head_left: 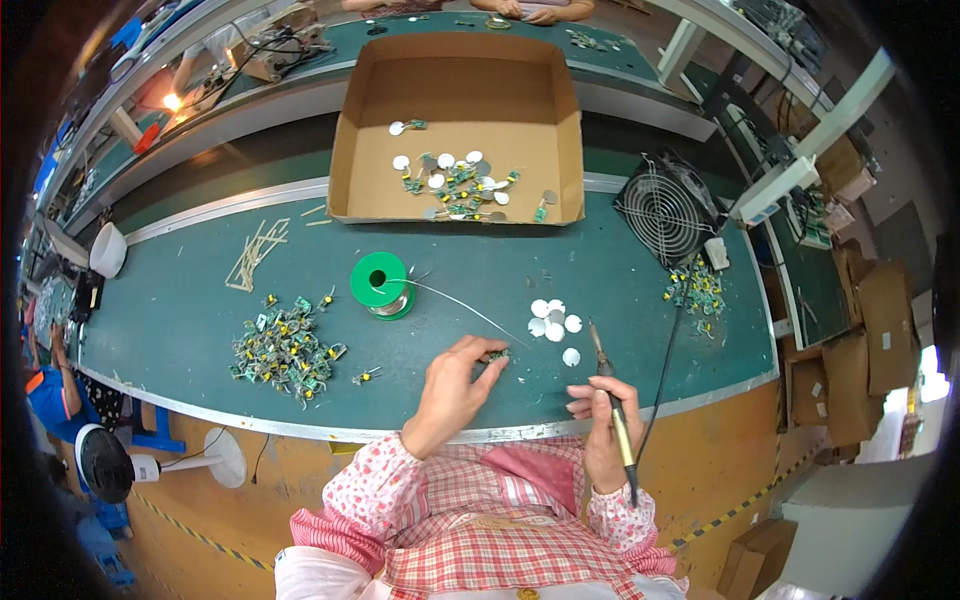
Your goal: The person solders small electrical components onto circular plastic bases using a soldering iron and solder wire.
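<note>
My left hand (455,388) is closed near the table's front edge, a small green circuit board (493,355) pinched in its fingertips. In my right hand (606,425) is a soldering iron (620,432), its tip pointing up and away from me. Several white discs (555,322) lie just beyond the hands, one of them apart near the iron. A green spool of solder wire (380,284) stands beyond my left hand, and its loose wire (465,307) runs toward the pinched board. Farther left is a heap of small circuit boards (288,350) with yellow parts; a single one (368,376) lies beside it.
A cardboard box (457,135) across the back holds boards joined to discs. At right are a black fan (664,210), the iron's cord (664,365) and another board pile (697,290). Thin sticks (258,254) and a white bowl (107,250) lie left. Other people's hands (530,12) show far ahead.
</note>
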Tool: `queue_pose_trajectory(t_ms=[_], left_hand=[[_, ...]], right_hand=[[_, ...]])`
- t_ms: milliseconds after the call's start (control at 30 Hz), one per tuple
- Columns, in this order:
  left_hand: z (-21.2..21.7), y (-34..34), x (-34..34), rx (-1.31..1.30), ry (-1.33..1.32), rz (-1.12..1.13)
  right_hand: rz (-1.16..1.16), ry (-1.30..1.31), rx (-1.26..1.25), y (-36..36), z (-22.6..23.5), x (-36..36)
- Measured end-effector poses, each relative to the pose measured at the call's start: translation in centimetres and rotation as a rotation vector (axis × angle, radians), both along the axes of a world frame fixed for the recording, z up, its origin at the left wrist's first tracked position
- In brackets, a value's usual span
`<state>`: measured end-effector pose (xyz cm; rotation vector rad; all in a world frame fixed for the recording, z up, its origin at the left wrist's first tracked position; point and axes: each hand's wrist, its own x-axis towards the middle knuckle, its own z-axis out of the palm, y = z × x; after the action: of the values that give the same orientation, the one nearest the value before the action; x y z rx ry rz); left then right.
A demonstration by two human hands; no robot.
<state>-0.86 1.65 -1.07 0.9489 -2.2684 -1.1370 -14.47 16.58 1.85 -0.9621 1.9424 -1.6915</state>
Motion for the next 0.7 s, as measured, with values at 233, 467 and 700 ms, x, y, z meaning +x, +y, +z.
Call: queue_pose_trajectory(t_ms=[233,467,700], left_hand=[[1.9,2.1,-0.7,1.195,0.571,-0.056],[1.8,3.1,-1.7,0.953,0.472,-0.140],[2.4,2.4,-2.1,0.945,0.357,-0.154]], right_hand=[[-0.024,0.210,-0.041,-1.2,-0.9,0.5],[0.057,0.319,0.089,-1.7,-0.1,0.2],[0.008,0.317,0.023,-1.7,-0.4,0.0]])
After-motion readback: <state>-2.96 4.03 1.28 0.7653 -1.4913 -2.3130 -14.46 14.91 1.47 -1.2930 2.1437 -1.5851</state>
